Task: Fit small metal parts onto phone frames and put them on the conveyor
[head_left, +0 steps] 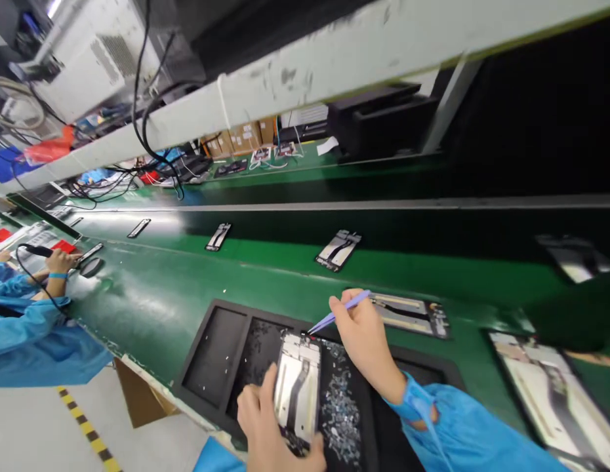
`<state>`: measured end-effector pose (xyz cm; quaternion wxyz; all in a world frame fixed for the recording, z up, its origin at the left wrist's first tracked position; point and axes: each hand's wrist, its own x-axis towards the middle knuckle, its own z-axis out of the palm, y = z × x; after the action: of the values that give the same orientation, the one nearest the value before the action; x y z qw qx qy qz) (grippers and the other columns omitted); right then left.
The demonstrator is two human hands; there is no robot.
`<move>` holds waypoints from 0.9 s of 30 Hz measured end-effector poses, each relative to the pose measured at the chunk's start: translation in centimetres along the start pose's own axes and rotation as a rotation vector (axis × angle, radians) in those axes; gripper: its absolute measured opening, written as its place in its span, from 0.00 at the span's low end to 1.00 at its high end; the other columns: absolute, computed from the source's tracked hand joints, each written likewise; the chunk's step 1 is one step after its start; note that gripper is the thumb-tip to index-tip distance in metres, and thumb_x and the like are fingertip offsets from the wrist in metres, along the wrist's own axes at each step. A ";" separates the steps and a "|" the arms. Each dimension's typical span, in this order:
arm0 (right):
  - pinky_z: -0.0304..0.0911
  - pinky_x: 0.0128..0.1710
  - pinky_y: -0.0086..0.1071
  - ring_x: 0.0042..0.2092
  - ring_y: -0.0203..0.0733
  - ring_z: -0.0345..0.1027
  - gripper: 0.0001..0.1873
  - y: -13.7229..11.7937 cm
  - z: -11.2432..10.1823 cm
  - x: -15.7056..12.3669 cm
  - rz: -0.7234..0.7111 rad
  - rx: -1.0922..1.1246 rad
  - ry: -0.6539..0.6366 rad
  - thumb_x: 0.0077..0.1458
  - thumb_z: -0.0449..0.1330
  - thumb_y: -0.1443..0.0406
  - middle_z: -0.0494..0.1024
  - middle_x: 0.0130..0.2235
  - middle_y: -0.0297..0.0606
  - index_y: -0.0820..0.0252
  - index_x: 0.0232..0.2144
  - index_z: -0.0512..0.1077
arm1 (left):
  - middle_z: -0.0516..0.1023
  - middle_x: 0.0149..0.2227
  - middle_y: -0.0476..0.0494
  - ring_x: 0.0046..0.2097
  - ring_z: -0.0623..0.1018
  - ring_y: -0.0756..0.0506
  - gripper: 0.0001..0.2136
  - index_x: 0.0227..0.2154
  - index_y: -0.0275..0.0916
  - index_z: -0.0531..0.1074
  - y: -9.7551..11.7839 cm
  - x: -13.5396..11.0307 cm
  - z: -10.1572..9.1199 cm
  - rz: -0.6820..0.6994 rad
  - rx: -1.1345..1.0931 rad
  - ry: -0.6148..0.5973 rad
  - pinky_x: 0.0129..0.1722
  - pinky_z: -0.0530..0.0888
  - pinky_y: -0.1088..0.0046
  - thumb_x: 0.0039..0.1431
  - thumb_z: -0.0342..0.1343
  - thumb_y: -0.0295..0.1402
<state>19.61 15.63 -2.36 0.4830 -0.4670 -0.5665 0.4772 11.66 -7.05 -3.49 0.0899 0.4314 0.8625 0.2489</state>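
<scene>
My left hand (pixel 275 426) grips a phone screen assembly (pixel 299 383) by its lower sides, fingers on the left edge and thumb at the lower right. The assembly has a silvery metal back with a dark flex cable down it, and rests over the black compartment tray (pixel 216 357). In my right hand (pixel 361 341) is a pair of purple tweezers (pixel 337 313), pinched between the fingers. The tips reach the upper edge of the assembly; what they touch there is too small to tell. Small metal parts (pixel 339 413) fill the compartment to its right.
Another phone assembly (pixel 408 313) lies just behind my right hand, and one more (pixel 555 393) at the right. Several sit along the green conveyor (pixel 270 246). A co-worker's hand (pixel 61 262) is at the far left. A pale beam (pixel 285 82) crosses overhead with hanging cables (pixel 145 118).
</scene>
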 end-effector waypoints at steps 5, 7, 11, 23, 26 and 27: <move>0.46 0.22 0.33 0.17 0.36 0.51 0.10 -0.8 0.4 -2.4 -0.092 -0.208 -0.167 0.56 0.59 0.58 0.59 0.16 0.22 0.52 0.29 0.62 | 0.68 0.48 0.34 0.53 0.69 0.24 0.56 0.73 0.44 0.46 -3.0 -2.4 1.1 0.051 0.141 -0.007 0.57 0.63 0.39 0.43 0.71 0.43; 0.46 0.22 0.33 0.17 0.36 0.50 0.09 -1.0 0.5 -2.7 -0.124 -0.258 -0.205 0.56 0.58 0.58 0.58 0.16 0.21 0.51 0.29 0.60 | 0.67 0.54 0.31 0.59 0.66 0.22 0.59 0.74 0.45 0.44 -3.3 -1.0 -0.5 0.147 0.151 -0.023 0.60 0.60 0.38 0.42 0.72 0.46; 0.46 0.21 0.33 0.16 0.36 0.51 0.09 -1.1 0.6 -2.6 -0.180 -0.306 -0.251 0.58 0.55 0.58 0.58 0.16 0.21 0.50 0.29 0.59 | 0.66 0.60 0.34 0.63 0.64 0.28 0.40 0.67 0.48 0.59 -2.3 5.6 -4.9 0.550 0.099 -0.201 0.62 0.60 0.46 0.54 0.69 0.44; 0.47 0.18 0.32 0.16 0.35 0.50 0.06 -1.3 0.4 -2.0 -0.216 -0.324 -0.152 0.61 0.50 0.62 0.58 0.19 0.22 0.50 0.31 0.57 | 0.74 0.44 0.48 0.49 0.71 0.44 0.16 0.40 0.41 0.77 1.0 19.2 -0.9 0.881 -0.132 -0.679 0.52 0.63 0.65 0.54 0.74 0.42; 0.46 0.18 0.32 0.16 0.34 0.48 0.07 -1.4 0.3 -1.8 -0.200 -0.346 -0.174 0.61 0.52 0.62 0.55 0.18 0.21 0.50 0.31 0.57 | 0.74 0.43 0.48 0.49 0.71 0.44 0.15 0.41 0.41 0.77 0.5 19.2 -0.9 0.909 -0.178 -0.675 0.51 0.62 0.66 0.57 0.72 0.42; 0.46 0.18 0.32 0.16 0.34 0.47 0.07 -1.5 0.2 -1.8 -0.196 -0.352 -0.192 0.60 0.52 0.62 0.55 0.18 0.21 0.50 0.30 0.57 | 0.74 0.43 0.48 0.49 0.71 0.44 0.15 0.41 0.41 0.77 0.4 19.2 -0.9 0.915 -0.187 -0.673 0.51 0.62 0.66 0.57 0.72 0.42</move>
<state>19.46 13.68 -1.10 0.3818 -0.4392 -0.7272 0.3642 -0.12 7.96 -1.31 0.2804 0.8063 0.4862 0.1866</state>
